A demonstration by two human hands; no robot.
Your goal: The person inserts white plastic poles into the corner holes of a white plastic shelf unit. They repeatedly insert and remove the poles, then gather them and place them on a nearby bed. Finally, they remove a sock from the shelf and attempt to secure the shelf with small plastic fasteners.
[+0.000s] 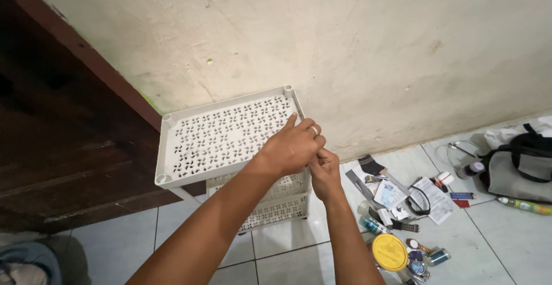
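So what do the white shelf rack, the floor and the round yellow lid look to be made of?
White shelf rack: likely moulded plastic, matte, with punched pattern holes and corner sockets. Floor: glazed pale tiles, grout lines and a slight sheen. Yellow lid: probably plastic, smooth; too small to be sure.
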